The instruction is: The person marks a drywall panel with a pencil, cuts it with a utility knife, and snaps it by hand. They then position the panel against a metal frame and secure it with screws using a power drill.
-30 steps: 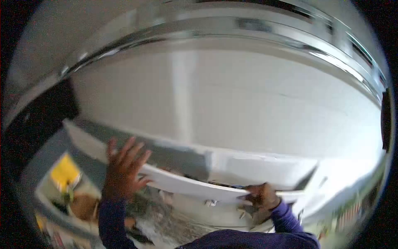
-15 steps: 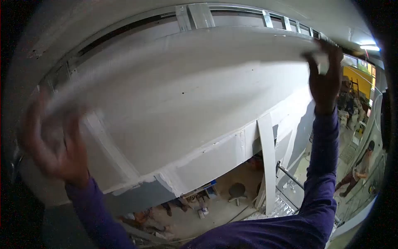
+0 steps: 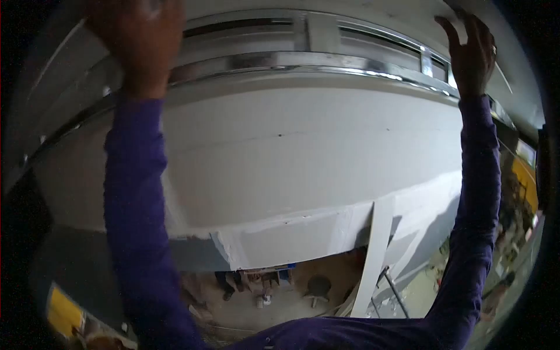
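My left hand (image 3: 143, 46) is raised at the upper left in front of the pale overhead surface; its fingertips run out of view at the top. At the upper right, my right hand (image 3: 473, 49) is up with its fingers curved and apart, close to the same surface; whether it touches is unclear. Between my wrists, a long shiny metal channel (image 3: 326, 60) spans the view, with short metal crosspieces (image 3: 322, 33) above it. Below the channel lies a broad pale board surface (image 3: 315, 151) with a small dark hole.
An upright white strip (image 3: 376, 251) stands low right of centre, beside metal scaffold tubes (image 3: 396, 291). Far below are a round dark stool (image 3: 319, 286) and part of a person's legs (image 3: 227, 283). A yellow panel (image 3: 524, 184) shows at the far right.
Both hands have risen, the left one also moving right across the view. The view has tilted upward, bringing the metal channel and overhead framing lower in it.
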Motion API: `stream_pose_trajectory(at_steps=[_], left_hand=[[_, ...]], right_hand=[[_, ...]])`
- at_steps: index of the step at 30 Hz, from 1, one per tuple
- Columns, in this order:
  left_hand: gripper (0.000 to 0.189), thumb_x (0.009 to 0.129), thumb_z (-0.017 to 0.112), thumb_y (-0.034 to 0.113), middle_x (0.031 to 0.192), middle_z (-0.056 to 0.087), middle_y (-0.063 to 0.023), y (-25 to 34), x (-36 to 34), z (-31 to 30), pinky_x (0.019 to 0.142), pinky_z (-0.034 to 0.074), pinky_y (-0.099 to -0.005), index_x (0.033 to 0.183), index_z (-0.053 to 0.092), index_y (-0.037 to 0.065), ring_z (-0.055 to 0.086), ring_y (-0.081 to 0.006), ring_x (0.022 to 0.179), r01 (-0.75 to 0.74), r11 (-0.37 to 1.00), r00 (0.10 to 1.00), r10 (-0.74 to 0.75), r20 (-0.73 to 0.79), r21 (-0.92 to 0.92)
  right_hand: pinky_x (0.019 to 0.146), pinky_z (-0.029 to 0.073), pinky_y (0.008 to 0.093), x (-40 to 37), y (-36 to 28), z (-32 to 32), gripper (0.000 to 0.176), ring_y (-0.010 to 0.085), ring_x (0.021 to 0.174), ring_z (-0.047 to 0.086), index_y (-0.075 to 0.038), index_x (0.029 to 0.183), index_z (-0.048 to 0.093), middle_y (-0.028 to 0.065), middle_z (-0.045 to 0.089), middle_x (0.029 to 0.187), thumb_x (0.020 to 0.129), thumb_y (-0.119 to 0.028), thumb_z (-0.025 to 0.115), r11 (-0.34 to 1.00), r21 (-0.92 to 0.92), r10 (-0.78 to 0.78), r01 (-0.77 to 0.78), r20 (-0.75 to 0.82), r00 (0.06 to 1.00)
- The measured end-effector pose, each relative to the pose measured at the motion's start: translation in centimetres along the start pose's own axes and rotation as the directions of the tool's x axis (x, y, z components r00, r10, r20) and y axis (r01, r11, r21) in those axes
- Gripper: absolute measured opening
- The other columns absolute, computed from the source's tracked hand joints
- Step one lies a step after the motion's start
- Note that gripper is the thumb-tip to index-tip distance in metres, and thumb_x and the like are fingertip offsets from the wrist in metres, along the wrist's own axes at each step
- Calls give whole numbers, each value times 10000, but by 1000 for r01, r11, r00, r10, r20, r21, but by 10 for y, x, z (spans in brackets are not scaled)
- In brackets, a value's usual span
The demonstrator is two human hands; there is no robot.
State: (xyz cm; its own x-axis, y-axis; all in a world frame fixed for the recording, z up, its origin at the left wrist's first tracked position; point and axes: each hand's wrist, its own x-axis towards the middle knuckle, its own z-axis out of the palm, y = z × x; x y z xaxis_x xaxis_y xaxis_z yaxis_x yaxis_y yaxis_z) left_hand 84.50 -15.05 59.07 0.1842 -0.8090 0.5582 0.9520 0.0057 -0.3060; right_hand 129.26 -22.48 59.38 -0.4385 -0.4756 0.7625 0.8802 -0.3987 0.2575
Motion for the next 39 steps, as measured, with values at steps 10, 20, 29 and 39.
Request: stream_pose_trajectory(at_steps=[10,20,29,39], left_hand=[[369,743,815,182,1078,588,-87,13,-22,27,925,377,-498,1062,643,114,513,-309,1043,106,988,992,-97,79,-116],[354,778,770,172,1073,622,-130,2,-29,21,982,386,-478,1089,642,62,547,-334,1073,182,982,963,-167,213,-52],[417,811,743,144,1184,612,-188,-20,-47,9,1056,365,-481,1190,627,14,509,-385,1184,281,954,868,-300,395,107],[415,835,762,322,1087,703,-141,-78,-85,25,832,555,-429,1187,671,122,698,-320,935,198,963,805,-267,530,184]], right_hand=[[978,505,366,-42,29,78,379,222,1229,566,-321,1264,617,50,582,1339,904,-235,694,869,-358,-281,343,215,935],[955,503,400,-32,-18,92,315,273,1113,628,-156,1174,668,115,657,1212,912,-331,681,980,-75,-172,183,131,976],[904,528,395,-19,-63,94,376,265,1045,669,-130,1139,694,99,690,1169,863,-384,726,979,159,-143,129,83,986],[838,549,380,-13,-105,96,343,249,966,685,-168,1088,727,58,712,1103,824,-384,758,907,396,-176,142,50,983]])
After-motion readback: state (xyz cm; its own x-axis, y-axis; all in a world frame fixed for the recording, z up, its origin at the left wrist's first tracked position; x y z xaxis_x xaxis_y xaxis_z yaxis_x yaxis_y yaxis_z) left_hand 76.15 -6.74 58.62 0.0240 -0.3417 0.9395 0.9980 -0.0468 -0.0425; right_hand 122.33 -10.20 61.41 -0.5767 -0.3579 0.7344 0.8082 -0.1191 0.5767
